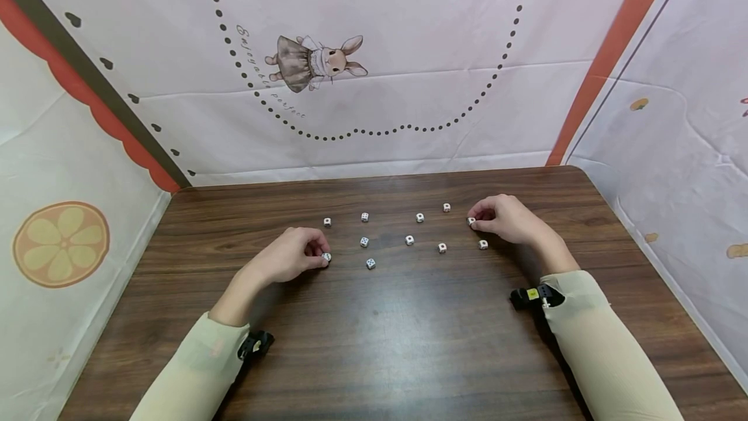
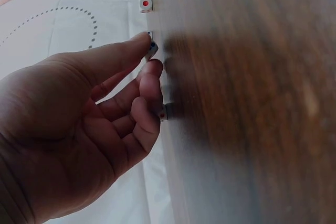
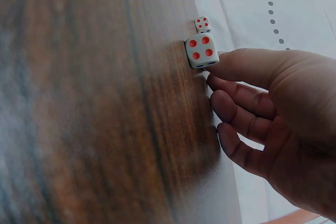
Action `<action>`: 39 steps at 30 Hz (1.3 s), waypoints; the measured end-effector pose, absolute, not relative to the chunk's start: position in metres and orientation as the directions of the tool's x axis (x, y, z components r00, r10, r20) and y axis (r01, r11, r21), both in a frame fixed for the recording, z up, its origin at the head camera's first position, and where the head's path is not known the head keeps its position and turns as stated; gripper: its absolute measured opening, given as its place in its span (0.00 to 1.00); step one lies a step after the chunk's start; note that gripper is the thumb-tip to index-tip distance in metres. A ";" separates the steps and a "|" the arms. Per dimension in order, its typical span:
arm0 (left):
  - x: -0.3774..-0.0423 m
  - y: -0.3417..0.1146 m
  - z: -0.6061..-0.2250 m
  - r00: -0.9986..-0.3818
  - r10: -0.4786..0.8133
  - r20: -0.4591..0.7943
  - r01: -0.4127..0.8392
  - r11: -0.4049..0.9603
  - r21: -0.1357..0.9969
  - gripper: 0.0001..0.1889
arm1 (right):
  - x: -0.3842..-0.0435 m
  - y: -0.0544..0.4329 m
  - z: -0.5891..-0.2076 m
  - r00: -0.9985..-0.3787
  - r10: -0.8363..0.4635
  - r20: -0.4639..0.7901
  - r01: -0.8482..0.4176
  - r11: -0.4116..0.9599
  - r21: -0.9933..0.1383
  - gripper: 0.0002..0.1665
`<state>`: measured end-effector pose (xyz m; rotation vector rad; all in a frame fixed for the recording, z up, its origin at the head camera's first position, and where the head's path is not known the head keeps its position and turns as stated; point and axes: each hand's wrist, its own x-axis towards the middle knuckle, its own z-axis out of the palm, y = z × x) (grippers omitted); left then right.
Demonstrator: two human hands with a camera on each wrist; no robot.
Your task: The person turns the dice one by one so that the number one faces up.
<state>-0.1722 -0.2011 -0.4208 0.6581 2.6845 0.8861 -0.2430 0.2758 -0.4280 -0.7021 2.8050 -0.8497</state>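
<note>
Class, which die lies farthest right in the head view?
The loose die just below the right hand; every other one, even the pinched die there, lies farther left.

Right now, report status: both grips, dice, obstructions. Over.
Left grip pinching one die. Right grip pinching another die. Nine more dice on table; one beside right grip may obstruct.

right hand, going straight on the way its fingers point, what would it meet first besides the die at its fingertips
Probably the farthest-back die, just left of the right hand in the head view; depth is unclear, so the hand might slip past it.
</note>
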 end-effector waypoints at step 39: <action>-0.173 -0.194 -0.422 -0.901 0.423 -0.094 0.324 0.802 0.502 0.13 | -0.242 0.275 -0.427 -0.890 -0.456 0.010 -0.387 0.743 -0.546 0.06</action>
